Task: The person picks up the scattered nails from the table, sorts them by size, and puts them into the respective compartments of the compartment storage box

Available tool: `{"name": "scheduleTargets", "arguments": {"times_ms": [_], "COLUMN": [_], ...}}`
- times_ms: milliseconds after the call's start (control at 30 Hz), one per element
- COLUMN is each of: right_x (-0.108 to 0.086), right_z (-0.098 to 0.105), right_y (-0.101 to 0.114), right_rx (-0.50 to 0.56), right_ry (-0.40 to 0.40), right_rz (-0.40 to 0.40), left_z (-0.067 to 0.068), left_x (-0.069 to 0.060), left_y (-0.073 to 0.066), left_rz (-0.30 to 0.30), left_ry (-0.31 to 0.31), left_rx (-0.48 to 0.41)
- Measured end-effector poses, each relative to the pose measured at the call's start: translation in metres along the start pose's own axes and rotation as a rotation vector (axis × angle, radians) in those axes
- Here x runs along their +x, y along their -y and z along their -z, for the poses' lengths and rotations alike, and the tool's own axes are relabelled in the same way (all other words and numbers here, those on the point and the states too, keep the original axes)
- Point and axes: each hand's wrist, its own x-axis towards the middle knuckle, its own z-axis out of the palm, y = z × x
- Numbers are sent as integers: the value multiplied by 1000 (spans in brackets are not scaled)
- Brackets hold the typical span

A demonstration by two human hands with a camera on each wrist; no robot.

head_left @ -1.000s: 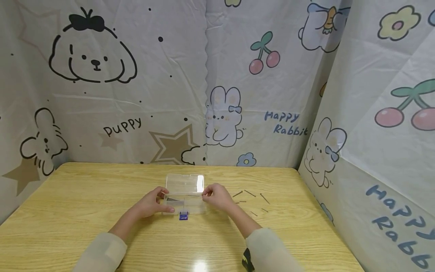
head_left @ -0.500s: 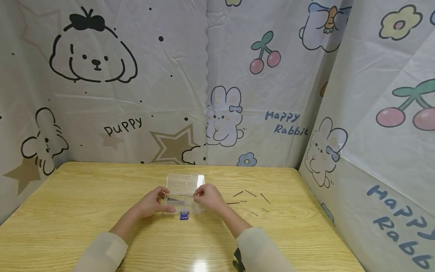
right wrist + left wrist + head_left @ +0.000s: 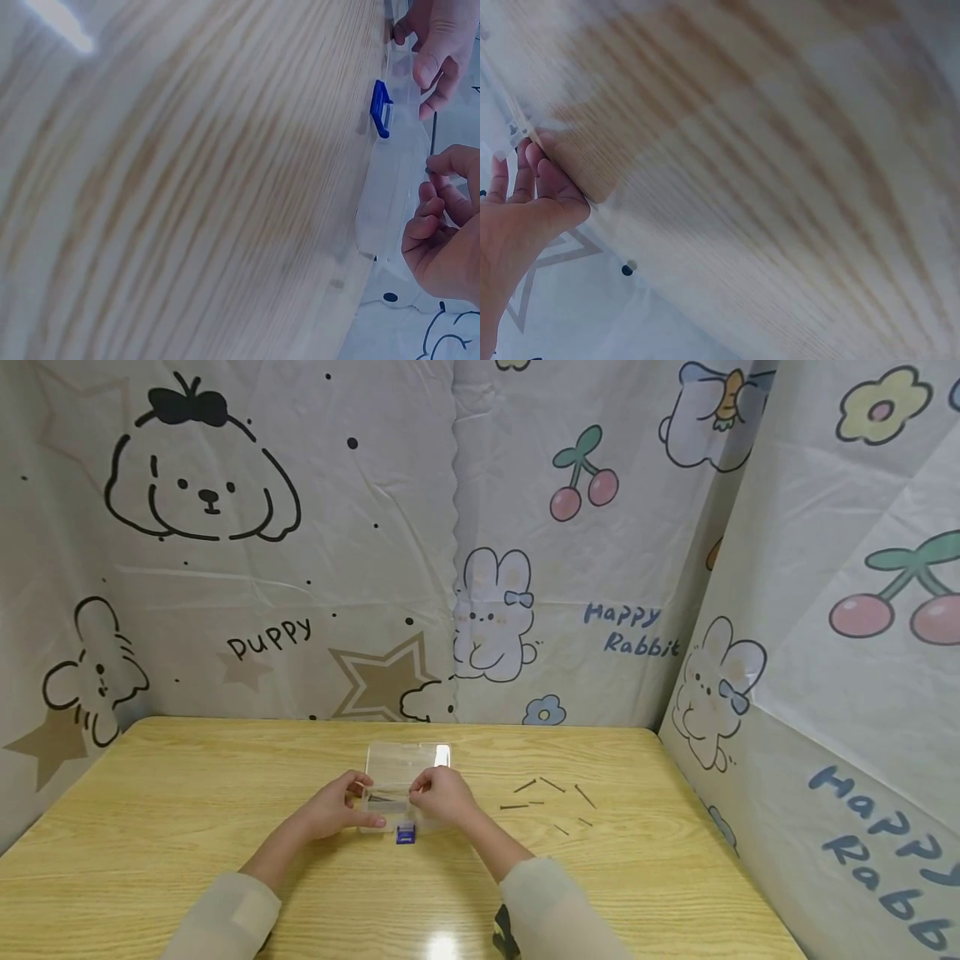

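Note:
A clear plastic box (image 3: 438, 817) lies with its lid (image 3: 393, 762) raised and a blue latch (image 3: 406, 834) at its front; the latch (image 3: 381, 109) also shows in the right wrist view. The left hand (image 3: 336, 807) grips the box's left end, thumb at the front, fingers behind. Above the box, the right hand (image 3: 444, 795) pinches a nail; in the right wrist view this thin dark nail (image 3: 434, 135) sticks out from the fingertips of the right hand (image 3: 448, 225). Dark nails (image 3: 386, 799) lie in the left compartment. In the left wrist view, the left hand (image 3: 525, 202) has bent fingers.
Several loose nails of different lengths, among them a nail (image 3: 514, 807) and a long nail (image 3: 585, 797), lie on the wooden table (image 3: 637, 877) right of the box. A printed cloth (image 3: 337, 568) hangs behind the table and along its right side.
The right hand has moved left over the box, from its right end to near the middle, still pinching the nail. The left hand has stayed at the box's left end.

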Motion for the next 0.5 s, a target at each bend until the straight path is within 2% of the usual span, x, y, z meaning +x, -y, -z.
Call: {"name": "scheduleTargets", "arguments": {"times_ms": [233, 500], "right_x": [1, 5], "right_z": [-4, -7], "right_y": [9, 13], "right_rx": [35, -19], "right_ry": [19, -7], "right_rz": [-44, -33], "left_z": [1, 1], "left_x": [0, 1], "left_y": [1, 3], "left_rz": [-16, -18], "left_ry": [9, 12], "left_rx": [-10, -7]}}
